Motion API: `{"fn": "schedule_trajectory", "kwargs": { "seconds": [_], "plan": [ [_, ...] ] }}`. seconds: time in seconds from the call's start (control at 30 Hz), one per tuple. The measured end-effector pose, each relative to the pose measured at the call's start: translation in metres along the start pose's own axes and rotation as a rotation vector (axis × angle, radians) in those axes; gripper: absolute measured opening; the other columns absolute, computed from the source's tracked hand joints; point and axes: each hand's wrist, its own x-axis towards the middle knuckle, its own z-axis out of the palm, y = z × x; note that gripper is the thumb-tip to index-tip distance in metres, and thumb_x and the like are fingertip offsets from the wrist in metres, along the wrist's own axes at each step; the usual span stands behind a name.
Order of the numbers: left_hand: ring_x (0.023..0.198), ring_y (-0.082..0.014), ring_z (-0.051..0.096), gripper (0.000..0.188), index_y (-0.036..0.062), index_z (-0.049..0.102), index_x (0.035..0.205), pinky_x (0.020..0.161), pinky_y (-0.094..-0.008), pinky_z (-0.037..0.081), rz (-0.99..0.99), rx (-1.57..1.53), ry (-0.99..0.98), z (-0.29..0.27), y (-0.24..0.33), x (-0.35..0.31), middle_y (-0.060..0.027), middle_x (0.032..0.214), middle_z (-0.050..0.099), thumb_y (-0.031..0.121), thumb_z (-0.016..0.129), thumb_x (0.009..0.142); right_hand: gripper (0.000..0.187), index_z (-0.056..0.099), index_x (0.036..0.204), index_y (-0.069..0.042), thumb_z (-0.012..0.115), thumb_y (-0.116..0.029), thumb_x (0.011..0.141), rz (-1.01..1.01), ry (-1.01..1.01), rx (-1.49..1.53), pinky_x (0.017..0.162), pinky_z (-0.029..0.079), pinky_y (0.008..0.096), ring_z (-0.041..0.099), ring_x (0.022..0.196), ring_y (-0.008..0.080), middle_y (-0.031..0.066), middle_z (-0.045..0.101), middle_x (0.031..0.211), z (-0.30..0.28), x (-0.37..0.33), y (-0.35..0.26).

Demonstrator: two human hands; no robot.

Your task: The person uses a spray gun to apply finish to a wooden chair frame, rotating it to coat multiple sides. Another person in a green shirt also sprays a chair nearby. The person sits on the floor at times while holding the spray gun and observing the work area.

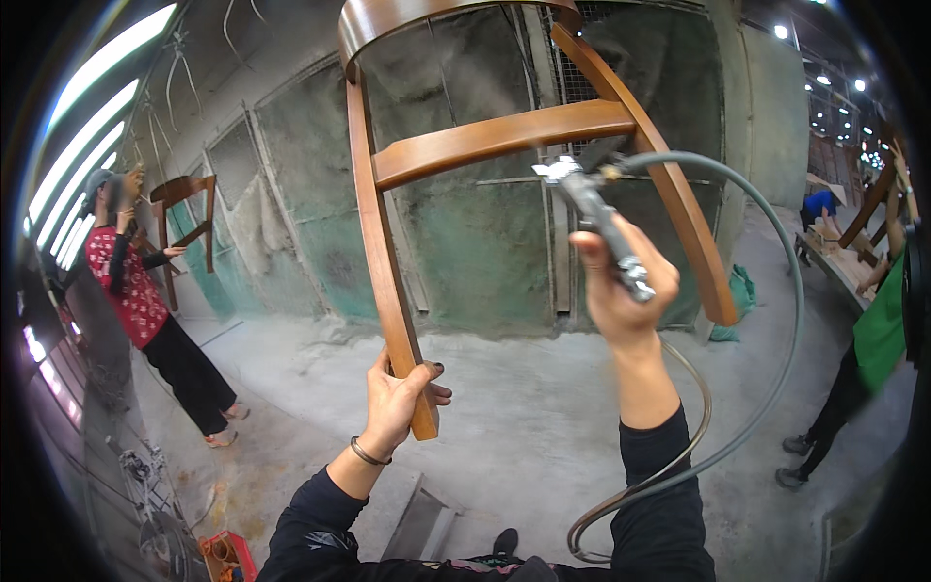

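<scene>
A brown wooden chair frame (514, 131) hangs or is held up before me, with a curved rail on top, a crosspiece and two long legs. My left hand (396, 398) is wrapped round the lower end of its left leg. In my right hand (630, 291) is a spray gun (596, 213), its silver nozzle close below the crosspiece. A grey hose (797, 281) loops from the gun to the right and down past my right forearm. What bears the top of the frame is out of view.
Dusty screen panels (465, 252) line the wall behind the frame. At left, a person in a red patterned top (121, 281) stands by another chair frame (184, 194). A person in green (878, 330) stands at right. A red crate (228, 555) sits low at left.
</scene>
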Motion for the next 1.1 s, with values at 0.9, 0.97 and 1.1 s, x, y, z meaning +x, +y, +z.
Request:
{"fn": "schedule_trajectory", "kwargs": {
  "seconds": [0.9, 0.97, 1.1],
  "plan": [
    [0.142, -0.0477, 0.046, 0.122, 0.0018, -0.002, 0.164, 0.116, -0.0526, 0.043, 0.31, 0.461, -0.248, 0.014, -0.186, 0.266, -0.0336, 0.156, 0.041, 0.051, 0.08, 0.088, 0.084, 0.072, 0.109, 0.011, 0.056, -0.071, 0.097, 0.231, -0.551, -0.059, 0.058, 0.043, 0.0248, 0.057, 0.064, 0.01, 0.0046, 0.065, 0.077, 0.123, 0.015, 0.079],
    [0.132, -0.0497, 0.057, 0.121, -0.0011, -0.001, 0.162, 0.112, -0.051, 0.047, 0.215, 0.434, -0.233, 0.033, -0.196, 0.28, -0.0351, 0.148, 0.051, 0.049, 0.08, 0.088, 0.076, 0.073, 0.109, 0.009, 0.063, -0.065, 0.097, 0.153, -0.616, -0.015, 0.06, 0.045, 0.0249, 0.058, 0.066, 0.0104, 0.0042, 0.064, 0.076, 0.145, 0.023, 0.091],
    [0.112, -0.0446, 0.07, 0.105, 0.0, 0.003, 0.162, 0.1, -0.0447, 0.055, 0.139, 0.337, -0.079, 0.048, -0.219, 0.302, -0.0309, 0.131, 0.066, 0.03, 0.077, 0.093, 0.054, 0.074, 0.107, 0.007, 0.074, -0.046, 0.098, 0.028, -0.616, 0.029, 0.06, 0.042, 0.0241, 0.052, 0.067, 0.0076, 0.0009, 0.059, 0.072, 0.189, 0.039, 0.13]
  ]
}}
